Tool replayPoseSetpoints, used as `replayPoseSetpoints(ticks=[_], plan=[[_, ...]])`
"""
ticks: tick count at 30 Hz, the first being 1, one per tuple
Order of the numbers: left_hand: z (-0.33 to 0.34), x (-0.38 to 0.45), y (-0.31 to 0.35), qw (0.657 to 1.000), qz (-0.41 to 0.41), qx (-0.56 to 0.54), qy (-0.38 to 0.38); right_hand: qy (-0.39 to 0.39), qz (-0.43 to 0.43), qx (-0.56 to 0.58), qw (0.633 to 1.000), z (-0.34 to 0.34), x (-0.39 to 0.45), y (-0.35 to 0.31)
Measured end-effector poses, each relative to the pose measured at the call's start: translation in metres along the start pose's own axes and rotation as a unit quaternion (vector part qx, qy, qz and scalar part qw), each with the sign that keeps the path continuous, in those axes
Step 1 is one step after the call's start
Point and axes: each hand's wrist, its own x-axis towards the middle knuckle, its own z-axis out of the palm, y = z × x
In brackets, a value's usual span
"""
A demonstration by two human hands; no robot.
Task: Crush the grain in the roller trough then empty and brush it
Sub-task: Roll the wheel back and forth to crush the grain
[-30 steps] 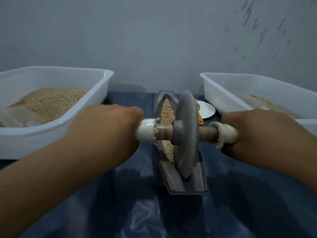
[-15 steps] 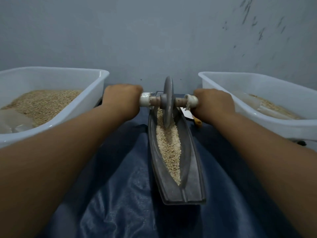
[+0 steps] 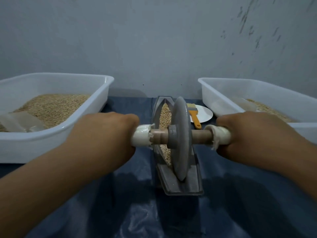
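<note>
A grey boat-shaped roller trough (image 3: pixel 185 187) lies lengthwise on the blue cloth, with pale grain (image 3: pixel 165 114) along its groove. A grey stone roller wheel (image 3: pixel 181 136) stands in the trough's near half on a wooden axle. My left hand (image 3: pixel 104 134) grips the white-wrapped left end of the axle. My right hand (image 3: pixel 250 133) grips the wrapped right end. An orange-handled brush (image 3: pixel 193 114) lies just behind the wheel, partly on a white plate (image 3: pixel 205 113).
A white plastic tub (image 3: pixel 56 134) with grain and a clear scoop stands at the left. A second white tub (image 3: pixel 257 93) with grain stands at the right. A grey wall rises close behind. Blue cloth (image 3: pixel 171 217) covers the near surface.
Both hands pushed the wheel to the trough's far end half a second ago, then pulled it back to the near half, where it also stood one second ago.
</note>
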Motion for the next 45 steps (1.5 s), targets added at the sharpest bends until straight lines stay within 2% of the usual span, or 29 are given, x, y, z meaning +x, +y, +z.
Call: replayPoseSetpoints(ticks=[5,9,11,13,17,23,26,29,32,34,38,43,45], plan=[[0.025,0.026,0.001,0.999,-0.027,-0.003,-0.038,-0.013,0.022,-0.002,1.0,0.029,0.039,-0.005],[0.058,0.074,-0.005,0.994,-0.062,-0.056,-0.067,0.082,0.036,-0.006,0.996,0.059,0.097,-0.003],[0.071,0.092,-0.012,0.993,-0.072,-0.068,-0.065,0.148,0.019,-0.037,0.988,0.067,0.119,-0.001],[0.079,0.103,-0.015,0.994,-0.077,-0.057,-0.05,0.175,0.017,-0.053,0.983,0.07,0.133,0.001],[0.077,0.095,-0.012,0.994,-0.077,-0.064,-0.045,0.141,0.014,-0.036,0.989,0.065,0.127,-0.001],[0.037,0.033,-0.002,0.995,-0.038,-0.068,-0.068,0.049,0.005,-0.042,0.998,0.038,0.058,-0.007],[0.009,0.005,-0.001,0.999,0.003,-0.032,-0.025,-0.031,0.001,-0.008,0.999,0.016,0.022,-0.003],[-0.011,-0.003,-0.001,0.999,0.034,0.016,0.034,-0.034,0.003,0.043,0.998,0.001,0.001,0.003],[0.004,0.004,-0.001,0.999,0.023,-0.004,0.022,-0.042,0.01,0.027,0.999,0.008,0.01,0.0],[0.024,0.019,-0.001,1.0,-0.006,-0.02,-0.016,-0.023,0.021,0.001,1.0,0.025,0.032,-0.004],[0.058,0.065,-0.007,0.997,-0.054,-0.045,-0.044,0.073,0.036,-0.03,0.996,0.058,0.094,-0.004],[0.076,0.101,-0.014,0.997,-0.074,-0.03,-0.019,0.159,0.027,-0.033,0.986,0.079,0.137,0.004],[0.075,0.103,-0.013,0.997,-0.069,-0.018,-0.015,0.157,0.032,-0.027,0.987,0.08,0.137,0.004]])
